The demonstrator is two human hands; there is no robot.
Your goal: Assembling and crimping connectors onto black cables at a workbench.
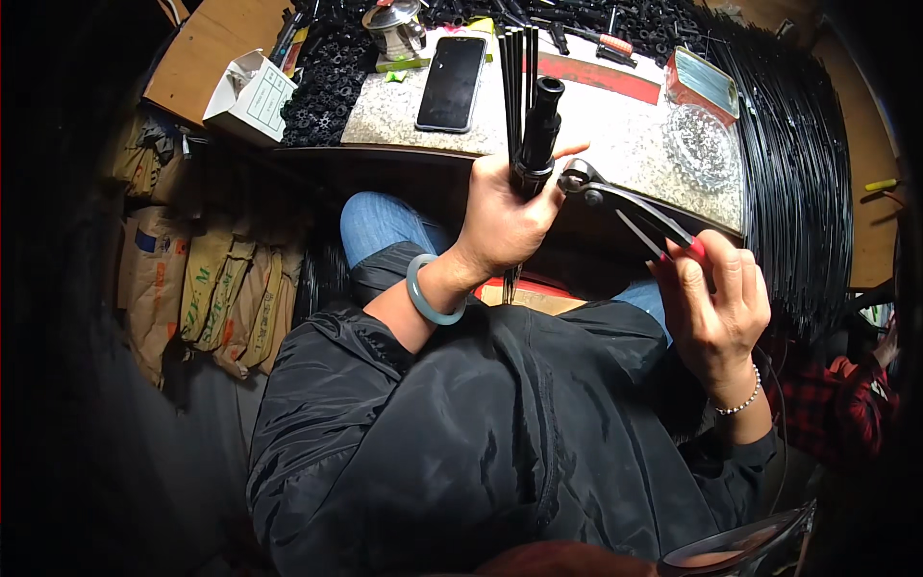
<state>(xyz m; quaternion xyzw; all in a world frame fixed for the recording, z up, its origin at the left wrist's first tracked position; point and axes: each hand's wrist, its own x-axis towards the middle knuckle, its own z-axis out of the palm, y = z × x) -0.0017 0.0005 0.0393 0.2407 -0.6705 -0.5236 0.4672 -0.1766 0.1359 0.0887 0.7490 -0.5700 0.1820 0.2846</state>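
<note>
Upright in front of me, my left hand is wrapped round a black umbrella frame, a tubular piece with thin ribs bunched beside it. The lower ends of the ribs show beneath the hand. My right hand grips a pair of pliers by its red-tipped handles. Those handles are spread apart. The pliers' head is close to the left thumb and the collar of the frame; whether it touches the frame I cannot tell.
A phone lies on the worktable. Near it are a metal pot, small black parts, a white box, a clear glass dish and a red-edged box. Long black rods hang over the right side. Sacks stand left.
</note>
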